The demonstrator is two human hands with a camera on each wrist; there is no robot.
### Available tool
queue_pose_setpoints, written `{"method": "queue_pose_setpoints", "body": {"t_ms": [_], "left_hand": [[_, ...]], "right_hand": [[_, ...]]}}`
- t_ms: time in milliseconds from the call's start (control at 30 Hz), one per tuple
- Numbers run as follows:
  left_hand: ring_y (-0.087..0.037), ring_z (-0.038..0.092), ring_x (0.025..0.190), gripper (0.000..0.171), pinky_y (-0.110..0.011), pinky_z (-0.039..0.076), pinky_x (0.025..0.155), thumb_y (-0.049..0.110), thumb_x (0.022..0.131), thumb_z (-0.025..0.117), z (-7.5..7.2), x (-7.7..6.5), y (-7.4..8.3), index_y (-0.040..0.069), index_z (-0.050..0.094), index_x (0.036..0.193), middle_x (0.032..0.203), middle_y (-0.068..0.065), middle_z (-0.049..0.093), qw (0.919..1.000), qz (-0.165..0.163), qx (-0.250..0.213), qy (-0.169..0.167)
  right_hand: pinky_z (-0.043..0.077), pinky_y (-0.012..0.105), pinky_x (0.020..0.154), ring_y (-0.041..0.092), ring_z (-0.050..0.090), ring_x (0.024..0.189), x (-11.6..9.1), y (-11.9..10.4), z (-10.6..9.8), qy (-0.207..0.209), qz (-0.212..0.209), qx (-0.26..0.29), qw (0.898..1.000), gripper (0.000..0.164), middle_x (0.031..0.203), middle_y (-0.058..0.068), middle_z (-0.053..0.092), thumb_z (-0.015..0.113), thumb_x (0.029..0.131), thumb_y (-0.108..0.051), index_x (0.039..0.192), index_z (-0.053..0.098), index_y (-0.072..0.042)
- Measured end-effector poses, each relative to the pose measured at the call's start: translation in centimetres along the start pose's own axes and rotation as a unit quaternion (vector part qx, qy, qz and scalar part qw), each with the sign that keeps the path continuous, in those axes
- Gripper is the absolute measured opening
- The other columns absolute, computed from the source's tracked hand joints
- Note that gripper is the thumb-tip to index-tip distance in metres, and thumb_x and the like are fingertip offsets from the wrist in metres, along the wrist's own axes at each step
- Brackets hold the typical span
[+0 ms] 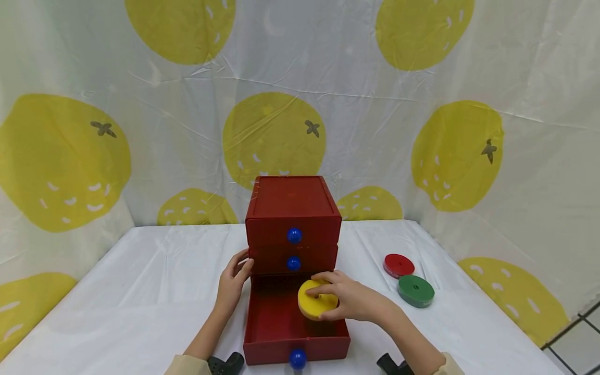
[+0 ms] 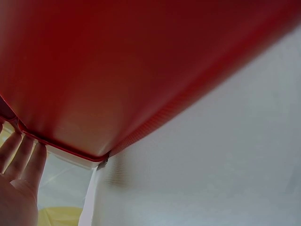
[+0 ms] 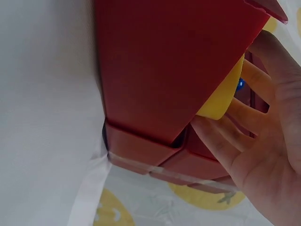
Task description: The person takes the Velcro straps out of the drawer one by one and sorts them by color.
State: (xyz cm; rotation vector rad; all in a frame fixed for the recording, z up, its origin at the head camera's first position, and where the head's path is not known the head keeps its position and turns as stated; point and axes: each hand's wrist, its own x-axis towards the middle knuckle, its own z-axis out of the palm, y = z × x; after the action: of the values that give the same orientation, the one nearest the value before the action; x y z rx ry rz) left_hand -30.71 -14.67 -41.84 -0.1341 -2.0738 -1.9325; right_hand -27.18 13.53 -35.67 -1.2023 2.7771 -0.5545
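A dark red drawer cabinet (image 1: 294, 197) with blue round knobs stands mid-table. Its bottom drawer (image 1: 267, 352) is pulled out toward me, while the two above are closed. Over the inside of that drawer, my right hand (image 1: 353, 299) grips a thick yellow disc (image 1: 307, 307) by its edge, tilted; in the right wrist view the disc (image 3: 221, 101) shows partly behind the drawer wall. My left hand (image 1: 233, 281) touches the cabinet's left side with its fingers extended. Those fingers (image 2: 34, 165) lie along the cabinet edge in the left wrist view.
To the right on the white-covered table (image 1: 178, 297) lie a red disc (image 1: 399, 264) and a green disc (image 1: 416, 290), close together. A white curtain (image 1: 365, 130) with yellow fruit prints hangs behind. Black wrist-mounted devices (image 1: 227, 364) show at the lower edge.
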Motion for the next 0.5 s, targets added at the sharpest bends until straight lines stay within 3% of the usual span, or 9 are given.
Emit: {"method": "queue_pose_setpoints", "body": {"t_ms": [500], "left_hand": [[0.006,0.054,0.1,0.04,-0.018,0.048,0.085,0.029,0.091,0.054,0.07,-0.07,0.0,0.014,0.05,0.127,0.127,-0.008,0.052,0.9999,0.011,-0.001,-0.001]], "right_hand": [[0.047,0.031,0.091,0.022,0.04,0.118,-0.1,0.13,-0.1,0.003,-0.003,0.004,1.0,0.042,0.133,0.002,0.045,0.067,0.079,-0.038,0.119,0.06,-0.027]]}}
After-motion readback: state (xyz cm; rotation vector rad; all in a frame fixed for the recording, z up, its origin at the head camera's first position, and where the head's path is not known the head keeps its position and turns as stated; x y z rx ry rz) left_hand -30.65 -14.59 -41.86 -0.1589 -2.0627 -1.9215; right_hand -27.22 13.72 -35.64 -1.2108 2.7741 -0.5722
